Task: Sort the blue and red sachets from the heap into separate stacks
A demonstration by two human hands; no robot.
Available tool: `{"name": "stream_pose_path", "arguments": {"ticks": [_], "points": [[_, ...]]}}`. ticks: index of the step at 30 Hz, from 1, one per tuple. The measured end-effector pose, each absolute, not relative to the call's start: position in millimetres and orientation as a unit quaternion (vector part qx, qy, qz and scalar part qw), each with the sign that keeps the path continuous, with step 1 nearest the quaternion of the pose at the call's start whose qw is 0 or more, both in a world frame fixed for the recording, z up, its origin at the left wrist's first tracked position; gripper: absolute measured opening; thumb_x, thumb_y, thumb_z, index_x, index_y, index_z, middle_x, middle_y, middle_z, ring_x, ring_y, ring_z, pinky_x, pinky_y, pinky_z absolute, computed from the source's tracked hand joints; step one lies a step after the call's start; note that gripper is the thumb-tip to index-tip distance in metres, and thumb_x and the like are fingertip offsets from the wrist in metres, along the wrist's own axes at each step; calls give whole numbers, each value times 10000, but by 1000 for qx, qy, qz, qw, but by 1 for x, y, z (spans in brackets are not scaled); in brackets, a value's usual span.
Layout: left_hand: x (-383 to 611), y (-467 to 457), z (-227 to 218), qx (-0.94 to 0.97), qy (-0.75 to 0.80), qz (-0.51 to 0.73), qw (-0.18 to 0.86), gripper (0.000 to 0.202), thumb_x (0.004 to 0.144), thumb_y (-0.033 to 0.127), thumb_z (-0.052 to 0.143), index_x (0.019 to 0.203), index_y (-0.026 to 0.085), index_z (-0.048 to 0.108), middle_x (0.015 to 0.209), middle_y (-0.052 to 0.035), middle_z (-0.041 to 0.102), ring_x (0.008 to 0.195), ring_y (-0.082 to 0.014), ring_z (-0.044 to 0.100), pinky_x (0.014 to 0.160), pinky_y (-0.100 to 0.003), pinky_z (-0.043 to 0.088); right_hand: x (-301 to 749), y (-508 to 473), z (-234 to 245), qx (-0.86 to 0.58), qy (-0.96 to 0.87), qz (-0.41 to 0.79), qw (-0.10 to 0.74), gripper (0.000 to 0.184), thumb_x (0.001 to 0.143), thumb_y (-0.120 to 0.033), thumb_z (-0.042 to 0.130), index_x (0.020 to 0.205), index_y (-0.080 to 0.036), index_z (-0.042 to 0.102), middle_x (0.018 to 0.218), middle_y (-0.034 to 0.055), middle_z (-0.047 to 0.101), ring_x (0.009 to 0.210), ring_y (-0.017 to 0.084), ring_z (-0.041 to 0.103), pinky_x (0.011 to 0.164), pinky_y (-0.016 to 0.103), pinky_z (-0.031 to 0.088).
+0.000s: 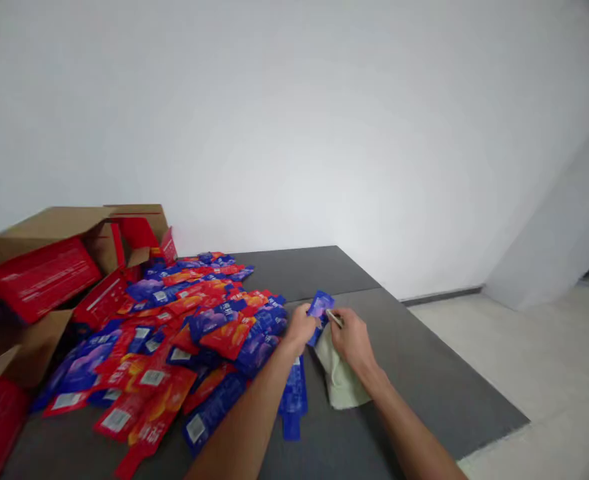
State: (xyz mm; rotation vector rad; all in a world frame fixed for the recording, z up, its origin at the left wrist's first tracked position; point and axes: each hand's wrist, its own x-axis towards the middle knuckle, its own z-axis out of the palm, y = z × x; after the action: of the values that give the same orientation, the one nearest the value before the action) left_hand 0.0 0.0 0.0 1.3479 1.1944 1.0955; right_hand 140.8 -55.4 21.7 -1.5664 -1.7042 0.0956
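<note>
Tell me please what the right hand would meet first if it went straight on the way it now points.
Most likely the flat, blue-purple printed pouch held by the left hand; whether any gap separates them is unclear from this view.

The held packet (pixel 321 305) is blue with lilac-purple artwork. The cloth (pixel 344 383) is pale yellow-green and unpatterned. The heaped packets (pixel 231 330) occur in two colour schemes: red with orange artwork, and deep blue with violet artwork; both carry pale lettering. Several bear white rectangular labels (pixel 115 420) with dark print. The cartons (pixel 44 277) combine brown cardboard with red panels and white lettering. The table (pixel 424 373) is dark grey, the wall (pixel 294 133) plain white, the floor (pixel 549 373) pale grey-beige.
</note>
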Motion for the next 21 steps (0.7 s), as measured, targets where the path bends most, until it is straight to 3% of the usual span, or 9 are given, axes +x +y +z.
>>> {"name": "stream_pose_path", "arguments": {"ticks": [5, 11, 16, 21], "points": [[-53, -32, 21, 523, 364, 526, 564, 438, 631, 71, 612, 1050, 179, 674, 982, -37, 704, 901, -186, 609, 778, -258, 443, 91, -62, 44, -520, -725, 42, 450, 222, 906, -216, 493, 1019, -193, 682, 990, 76, 691, 906, 201, 654, 853, 319, 512], [-125, -75, 46, 474, 287, 540, 634, 763, 555, -19, 584, 1275, 234, 604, 1204, -63, 672, 1082, -233, 615, 861, -283, 462, 37, -66, 57, -413, -767, 67, 486, 247, 951, -209, 475, 1091, -223, 677, 1106, 80, 648, 1019, 187, 623, 943, 309, 499], [-153, -91, 38, 455, 248, 544, 660, 849, 546, -53, 531, 1334, 261, 560, 1227, -56, 660, 1119, -219, 604, 840, -251, 466, 3, -65, 46, -404, -792, 64, 454, 323, 945, -154, 445, 1163, -239, 667, 1174, 75, 627, 1060, 183, 614, 960, 305, 502], [-158, -91, 31, 434, 232, 569, 659, 776, 562, -48, 558, 1283, 237, 591, 1147, -57, 677, 1059, -200, 624, 879, -259, 463, -15, -77, 34, -324, -855, 80, 396, 415, 892, -72, 434, 1187, -260, 658, 1204, 60, 627, 1103, 172, 602, 963, 287, 501]]}}
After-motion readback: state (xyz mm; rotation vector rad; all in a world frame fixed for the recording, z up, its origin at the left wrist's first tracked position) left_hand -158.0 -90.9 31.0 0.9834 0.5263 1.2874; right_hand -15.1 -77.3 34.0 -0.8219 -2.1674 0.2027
